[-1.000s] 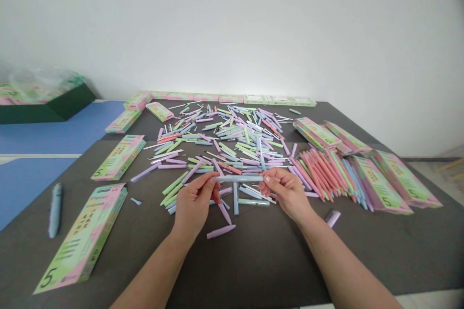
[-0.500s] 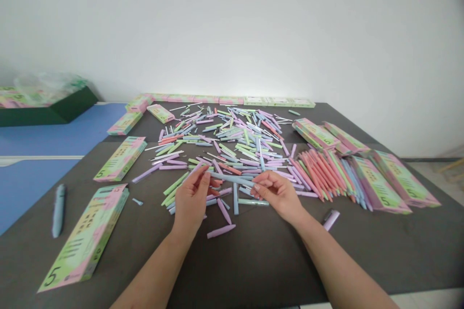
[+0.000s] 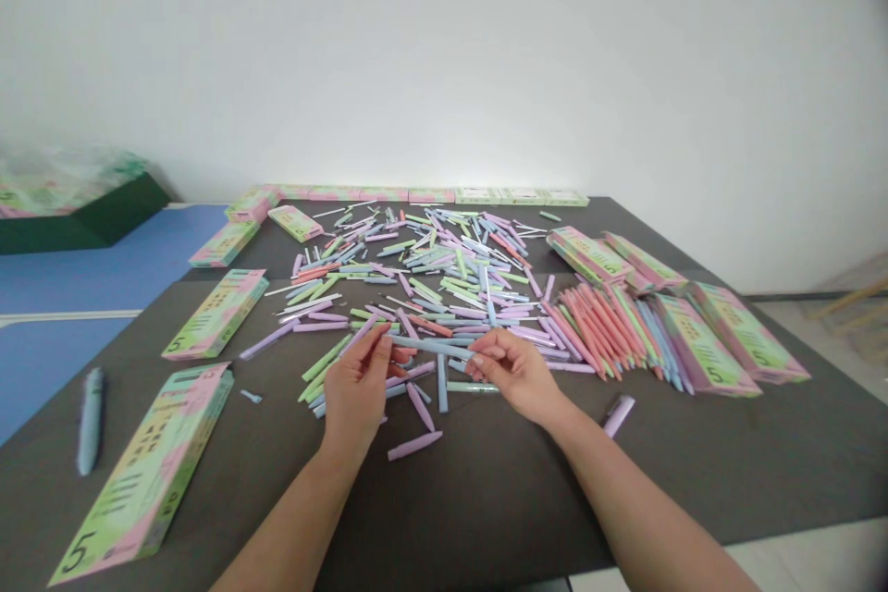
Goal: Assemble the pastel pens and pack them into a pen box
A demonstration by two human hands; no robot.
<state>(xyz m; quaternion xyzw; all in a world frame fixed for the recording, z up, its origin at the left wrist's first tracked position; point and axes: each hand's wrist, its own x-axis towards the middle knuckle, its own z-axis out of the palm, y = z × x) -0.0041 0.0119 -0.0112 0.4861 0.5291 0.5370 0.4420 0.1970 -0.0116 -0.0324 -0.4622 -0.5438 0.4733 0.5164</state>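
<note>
Between my two hands, a light blue pen (image 3: 431,348) is held roughly level above the near side of a large heap of pen parts (image 3: 444,282). My left hand (image 3: 361,381) pinches its left end between thumb and fingers. At the other end, my right hand (image 3: 514,374) grips it the same way, its fingertips covering that tip. Just below the hands lie a loose purple pen barrel (image 3: 414,446) and an upright-lying blue barrel (image 3: 442,383). To the right, a row of coral pens (image 3: 602,329) lies side by side with green and blue ones.
Printed pen boxes (image 3: 142,472) lie along the left, and more boxes (image 3: 708,347) on the right. A thick blue pen (image 3: 90,421) rests at far left. A purple cap (image 3: 619,414) sits near my right forearm. A green tray (image 3: 90,220) stands on a blue table (image 3: 76,282).
The whole view has shifted slightly, with the table's contents appearing a little farther left. Both hands keep their hold on the blue pen, which stays nearly level.
</note>
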